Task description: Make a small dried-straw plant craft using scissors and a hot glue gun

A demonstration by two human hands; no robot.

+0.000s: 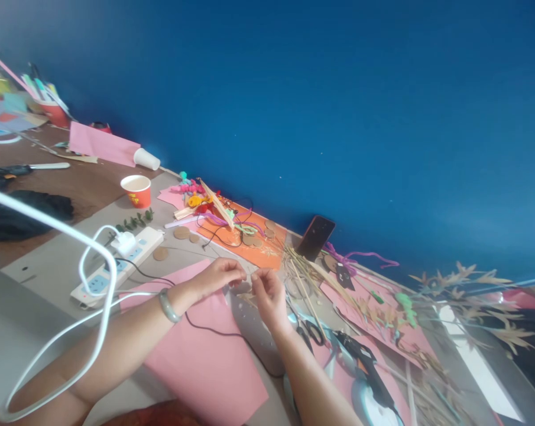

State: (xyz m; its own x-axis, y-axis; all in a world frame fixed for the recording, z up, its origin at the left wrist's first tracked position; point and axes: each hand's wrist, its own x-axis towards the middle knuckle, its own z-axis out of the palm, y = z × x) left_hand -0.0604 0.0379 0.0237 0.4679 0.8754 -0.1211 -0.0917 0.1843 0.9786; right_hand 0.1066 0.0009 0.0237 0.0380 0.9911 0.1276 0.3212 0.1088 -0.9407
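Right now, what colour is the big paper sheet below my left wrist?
The paper sheet is pink, showing best in the head view.

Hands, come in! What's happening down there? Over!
Left hand, right hand: close together, anything pinched too small to tell. Pink paper: spread under left arm. White cable: looping across that arm.

The wall (338, 118), at the top of the frame, looks smooth and painted, with a soft sheen. At bottom centre, the pink sheet (205, 370) seems to be matt paper. Left of centre, the power strip (148, 241) is smooth white plastic, and the cup (138, 197) looks like paper. The phone (315, 238) has a dark glossy face. The bangle (168, 306) is smooth, slightly shiny; its material I cannot tell.
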